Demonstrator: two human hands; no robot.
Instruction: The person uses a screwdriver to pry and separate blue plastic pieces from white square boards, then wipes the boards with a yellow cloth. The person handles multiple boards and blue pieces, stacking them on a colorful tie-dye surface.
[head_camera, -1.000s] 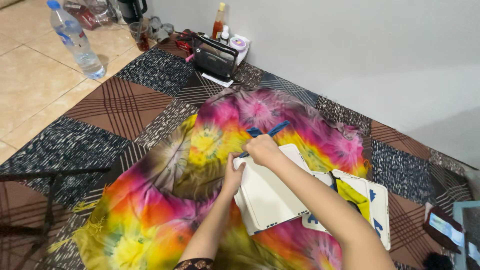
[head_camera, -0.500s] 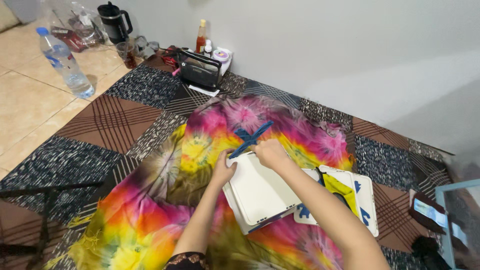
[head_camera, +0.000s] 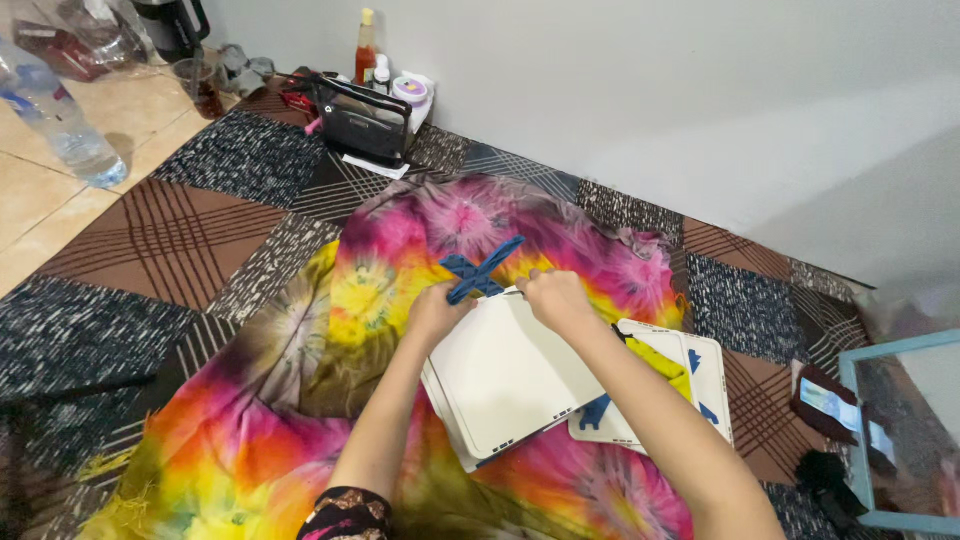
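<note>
Both hands are gripping the far edge of a white tray (head_camera: 510, 375), a flat rounded-corner rectangle lying tilted on top of more trays of the same kind, with a thin blue line showing along its near edge. The left hand (head_camera: 437, 314) is pinching the tray's far left corner, its fingers closed on the rim; the right hand (head_camera: 556, 299) is holding the far edge just beside it, fingers curled down over the rim. A blue cross-shaped piece (head_camera: 477, 270) is sticking out from the far edge between the two hands, its ribbed arms pointing toward the wall. The stack is resting on a bright tie-dye cloth (head_camera: 300, 420) of pink, yellow and olive, spread over a brown and black patchwork mat (head_camera: 170, 240). Another white tray (head_camera: 700, 385) with yellow and blue pieces is lying just to the right.
</note>
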